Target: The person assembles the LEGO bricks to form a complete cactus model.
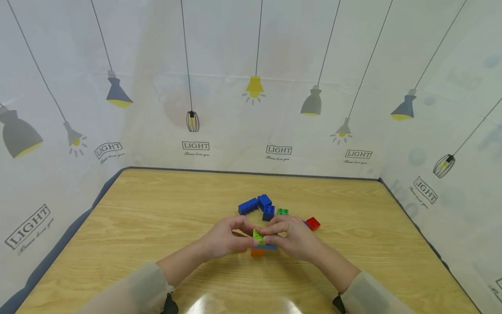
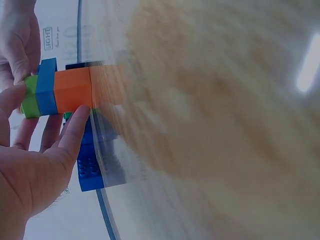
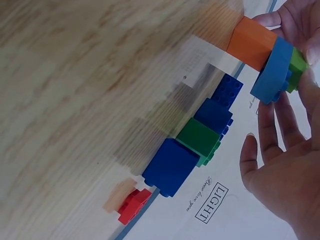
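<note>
A small stack of toy building bricks stands on the table: an orange brick (image 1: 257,252) at the bottom, a light blue brick (image 1: 270,247) across it, and a lime green brick (image 1: 258,236) on top. My left hand (image 1: 227,239) pinches the lime green brick from the left, and one lower finger (image 2: 75,131) lies beside the orange brick near the table. From the right, my right hand (image 1: 295,239) holds the same green brick with thumb and fingertips. Its other fingers spread past the light blue brick's overhanging end.
Behind the hands are several dark blue bricks (image 1: 248,206), a green brick (image 1: 283,211) and a red brick (image 1: 313,223). Another blue brick (image 3: 171,166) sits between the green and red ones. A printed curtain (image 1: 235,144) borders the wooden table (image 1: 164,196).
</note>
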Available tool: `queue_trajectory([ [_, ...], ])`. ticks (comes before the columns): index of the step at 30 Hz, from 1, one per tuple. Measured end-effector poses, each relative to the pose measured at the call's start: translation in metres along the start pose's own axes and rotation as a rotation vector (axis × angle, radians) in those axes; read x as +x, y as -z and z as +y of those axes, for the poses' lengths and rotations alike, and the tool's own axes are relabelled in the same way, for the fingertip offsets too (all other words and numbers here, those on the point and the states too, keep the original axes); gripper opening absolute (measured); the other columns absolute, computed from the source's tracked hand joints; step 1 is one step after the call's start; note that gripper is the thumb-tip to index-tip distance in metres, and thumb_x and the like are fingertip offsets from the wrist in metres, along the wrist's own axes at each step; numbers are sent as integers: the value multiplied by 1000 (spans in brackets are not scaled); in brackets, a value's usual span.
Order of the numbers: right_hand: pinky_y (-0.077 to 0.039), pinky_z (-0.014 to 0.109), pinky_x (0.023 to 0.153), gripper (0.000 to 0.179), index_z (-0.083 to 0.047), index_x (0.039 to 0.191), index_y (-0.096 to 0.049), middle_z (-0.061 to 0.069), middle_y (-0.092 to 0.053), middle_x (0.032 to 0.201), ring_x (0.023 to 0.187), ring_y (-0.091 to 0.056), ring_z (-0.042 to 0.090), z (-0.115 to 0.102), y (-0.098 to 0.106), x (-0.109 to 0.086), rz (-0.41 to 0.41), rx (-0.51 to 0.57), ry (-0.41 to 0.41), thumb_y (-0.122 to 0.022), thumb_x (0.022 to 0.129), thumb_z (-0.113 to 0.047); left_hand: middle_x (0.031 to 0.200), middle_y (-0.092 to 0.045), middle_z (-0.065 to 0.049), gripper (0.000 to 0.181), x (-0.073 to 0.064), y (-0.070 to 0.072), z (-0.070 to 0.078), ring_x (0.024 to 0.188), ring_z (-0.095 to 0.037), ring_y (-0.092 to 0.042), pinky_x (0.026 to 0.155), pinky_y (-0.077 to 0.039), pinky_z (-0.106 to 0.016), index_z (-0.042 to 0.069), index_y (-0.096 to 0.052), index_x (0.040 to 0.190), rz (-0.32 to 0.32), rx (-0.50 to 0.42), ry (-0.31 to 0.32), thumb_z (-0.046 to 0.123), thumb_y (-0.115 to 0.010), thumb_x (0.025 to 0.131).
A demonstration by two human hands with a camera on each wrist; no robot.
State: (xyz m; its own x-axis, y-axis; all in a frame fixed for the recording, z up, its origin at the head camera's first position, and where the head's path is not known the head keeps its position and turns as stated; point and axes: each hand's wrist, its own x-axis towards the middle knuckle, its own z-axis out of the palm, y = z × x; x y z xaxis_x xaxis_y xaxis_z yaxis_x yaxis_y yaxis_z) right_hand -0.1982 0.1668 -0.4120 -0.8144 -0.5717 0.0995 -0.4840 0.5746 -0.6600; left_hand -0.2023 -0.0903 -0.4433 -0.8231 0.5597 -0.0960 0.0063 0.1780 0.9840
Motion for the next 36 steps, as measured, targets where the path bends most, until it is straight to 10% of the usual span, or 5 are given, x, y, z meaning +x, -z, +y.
queue_trajectory([
  [36, -59, 32, 90, 28, -19, 134, -77, -5, -76, 122, 105, -67, 13, 32, 38, -10, 80, -13, -136, -67, 111, -32, 125, -70, -15, 39, -2, -3, 6, 101, -21, -75, 79, -63, -35, 15, -72, 137, 28, 28, 54, 22, -81, 100],
])
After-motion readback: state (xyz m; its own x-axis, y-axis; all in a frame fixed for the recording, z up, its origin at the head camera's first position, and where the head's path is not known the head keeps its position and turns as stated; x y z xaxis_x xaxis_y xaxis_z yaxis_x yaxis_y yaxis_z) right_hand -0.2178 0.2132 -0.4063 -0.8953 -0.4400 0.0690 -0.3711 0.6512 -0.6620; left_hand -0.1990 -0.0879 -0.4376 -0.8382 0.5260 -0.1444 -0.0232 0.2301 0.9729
